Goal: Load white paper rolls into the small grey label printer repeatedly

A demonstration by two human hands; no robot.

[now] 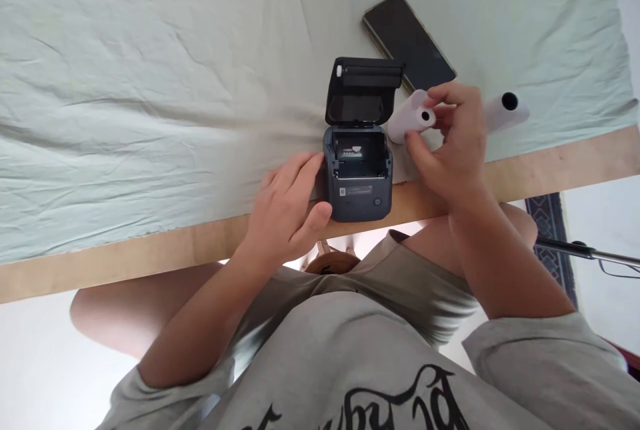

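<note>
A small dark blue label printer (361,203) lies at the table's front edge with its black lid (364,90) tipped up. Its roll bay shows no roll, just a sticker on the inner wall. My left hand (290,207) rests along the printer's left side, fingers stretched out and thumb apart, the tips at or very near its casing. To the right of the printer, my right hand (457,137) has thumb and fingertips around a white paper roll (407,120) with a dark core. A second white paper roll (500,113) lies behind that hand, partly covered by it.
A dark phone (410,40) lies slantwise behind the printer's lid. Wrinkled pale green cloth (175,83) covers the table, leaving a wooden front edge (125,253) bare. My legs are under that edge, and a metal pole (570,248) stands at the right.
</note>
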